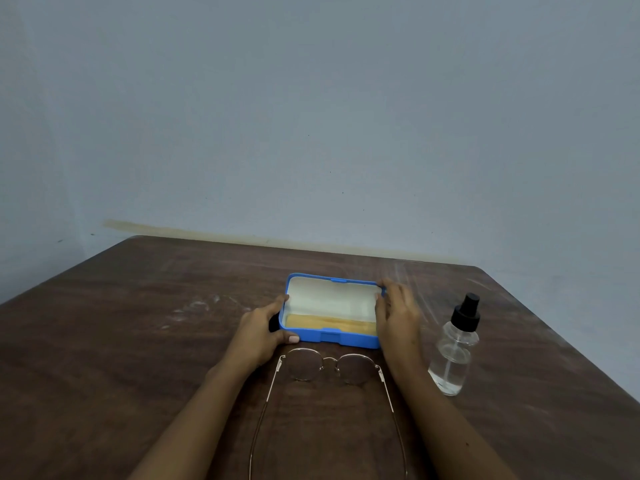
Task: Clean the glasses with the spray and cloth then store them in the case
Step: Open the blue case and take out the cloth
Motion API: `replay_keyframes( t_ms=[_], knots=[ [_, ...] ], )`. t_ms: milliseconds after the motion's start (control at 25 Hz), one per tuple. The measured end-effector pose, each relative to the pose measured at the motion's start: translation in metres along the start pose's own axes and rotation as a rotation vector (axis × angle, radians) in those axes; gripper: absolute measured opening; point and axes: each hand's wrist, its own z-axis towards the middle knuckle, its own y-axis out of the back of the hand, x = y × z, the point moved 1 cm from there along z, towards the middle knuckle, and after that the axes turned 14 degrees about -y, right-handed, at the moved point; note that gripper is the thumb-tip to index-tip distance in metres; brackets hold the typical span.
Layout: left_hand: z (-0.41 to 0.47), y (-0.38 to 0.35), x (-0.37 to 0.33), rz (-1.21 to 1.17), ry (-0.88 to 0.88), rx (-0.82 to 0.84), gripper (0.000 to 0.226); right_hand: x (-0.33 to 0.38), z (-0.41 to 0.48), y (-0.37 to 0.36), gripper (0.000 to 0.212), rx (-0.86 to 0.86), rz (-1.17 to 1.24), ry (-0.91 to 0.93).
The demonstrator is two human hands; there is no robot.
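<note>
Filling the lower half of the frame, a dark brown wooden table (138, 323) was seen against a plain grey-blue wall (311, 98), its surface marked with pale scuffs left of centre and toward the right. Two bare forearms were extended from the bottom edge toward the middle of the frame. A blue case (332, 336) lay open at the centre, its white-lined lid tipped up toward the wall, and a yellow cloth (329, 323) was seen lying inside the lower tray. The case's left end was grasped by the left hand (263, 332), thumb on the front corner and fingers curled behind the side. The right end was held by the right hand (396, 317), fingers reaching up to the lid's corner (some motion blur was noted there). A clear spray bottle (453, 355) with a black pump top stood upright at the right of the frame, just beside the right forearm and apart from the case. The glasses (329, 368), thin metal-framed with round lenses, were laid on the table just below the case, between the two forearms, temples unfolded toward the bottom edge and touched by neither hand.
</note>
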Motion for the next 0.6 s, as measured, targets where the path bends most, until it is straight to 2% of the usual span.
replay_keyframes(
  t_ms=[240,440,600],
  knots=[
    [0.0,-0.001,0.0,0.001,0.009,0.003,0.079,-0.003,0.002,-0.004,0.038,0.161,-0.074,-0.076],
    [-0.002,0.0,-0.003,-0.014,0.003,-0.006,0.08,-0.001,-0.002,0.002,0.042,0.126,-0.045,-0.04],
    [-0.002,0.0,-0.004,-0.02,-0.009,-0.002,0.076,-0.002,-0.004,0.007,0.033,0.127,-0.013,-0.097]
  ],
)
